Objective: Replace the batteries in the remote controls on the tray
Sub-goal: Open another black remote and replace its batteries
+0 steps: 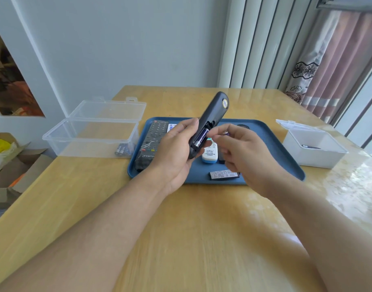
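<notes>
- Left hand [172, 150]: grip wrapped around the lower half of a long black plastic remote control [210, 121], held back side up and tilted away from the person above the tray.
- Battery bay of the held remote: uncovered, with one purple cylindrical battery [200, 139] seated in it.
- Right hand [242, 152]: fingers curled, grip pinching a small purple object [226, 133] between thumb and forefinger just beside the bay; most of that object is hidden, so its identity cannot be told.
- Dark blue rectangular plastic tray [282, 157]: lies on the yellow wooden surface [202, 228], under both hands.
- On the tray, left side: a long black remote control with grey buttons [151, 142], face up.
- On the tray, centre: a white remote control with a blue end [210, 154], partly hidden by the held remote.
- On the tray, near edge: a small black rectangular cover with a white printed label [223, 174], lying flat.
- Left of the tray: a clear plastic box with its hinged lid open [92, 133]; several blue-and-silver batteries [123, 149] lie in its corner nearest the tray.
- Right of the tray: a white plastic box with its lid open [313, 148], holding a thin dark tool [310, 146].
</notes>
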A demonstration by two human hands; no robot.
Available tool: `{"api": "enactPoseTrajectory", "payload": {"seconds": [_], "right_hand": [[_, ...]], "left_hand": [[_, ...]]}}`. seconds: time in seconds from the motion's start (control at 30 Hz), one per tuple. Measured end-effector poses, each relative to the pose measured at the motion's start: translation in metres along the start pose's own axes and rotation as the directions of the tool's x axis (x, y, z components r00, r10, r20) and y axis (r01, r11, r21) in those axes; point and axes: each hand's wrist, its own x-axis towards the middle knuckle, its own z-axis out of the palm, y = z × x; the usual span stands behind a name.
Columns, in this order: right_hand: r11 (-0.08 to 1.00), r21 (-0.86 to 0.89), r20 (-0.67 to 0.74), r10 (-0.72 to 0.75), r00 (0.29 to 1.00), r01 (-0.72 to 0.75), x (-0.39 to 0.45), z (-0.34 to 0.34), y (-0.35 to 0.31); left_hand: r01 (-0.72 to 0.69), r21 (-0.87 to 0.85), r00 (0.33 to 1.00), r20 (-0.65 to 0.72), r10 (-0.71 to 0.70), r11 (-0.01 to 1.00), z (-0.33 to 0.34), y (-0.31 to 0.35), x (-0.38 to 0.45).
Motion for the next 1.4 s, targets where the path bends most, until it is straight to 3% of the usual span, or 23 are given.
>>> {"api": "enactPoseTrajectory", "payload": {"seconds": [0.07, 0.1, 0.23, 0.5, 0.87, 0.97, 1.1, 1.27, 1.4], "right_hand": [[0.898, -0.372, -0.024, -0.262, 0.965, 0.235, -0.001, 0.002, 0.004], [0.828, -0.47, -0.005, -0.347, 0.938, 0.304, -0.001, 0.002, 0.006], [0.685, -0.603, 0.035, -0.489, 0.871, 0.409, 0.0, 0.002, 0.01], [0.638, -0.608, 0.08, -0.544, 0.835, 0.473, 0.003, 0.0, 0.015], [0.302, -0.843, 0.099, -0.725, 0.681, 0.444, -0.001, 0.013, 0.012], [0.292, -0.847, 0.091, -0.744, 0.662, 0.445, 0.0, 0.014, 0.013], [0.238, -0.797, 0.231, -0.73, 0.644, 0.556, 0.004, 0.003, 0.015], [0.217, -0.755, 0.286, -0.741, 0.608, 0.619, 0.015, -0.009, 0.022], [0.279, -0.699, 0.27, -0.75, 0.604, 0.658, 0.019, -0.013, 0.025]], "left_hand": [[0.007, -0.011, 1.0, 0.01, -0.007, 1.0, 0.0, -0.001, 0.0], [0.011, -0.016, 1.0, 0.016, -0.011, 1.0, -0.001, -0.002, 0.0], [0.028, -0.015, 0.999, 0.028, -0.028, 0.999, -0.001, -0.003, 0.0], [0.048, -0.015, 0.999, 0.001, -0.048, 0.999, 0.002, -0.002, -0.003], [0.074, -0.053, 0.997, 0.001, -0.074, 0.996, 0.003, -0.007, -0.002], [0.095, -0.068, 0.995, 0.013, -0.095, 0.993, 0.002, -0.004, -0.002], [0.129, -0.052, 0.992, 0.009, -0.129, 0.99, -0.002, 0.001, 0.0], [0.169, -0.002, 0.984, 0.057, -0.169, 0.986, -0.004, 0.002, 0.001], [0.198, -0.025, 0.976, 0.098, -0.195, 0.98, -0.003, 0.002, -0.001]]}}
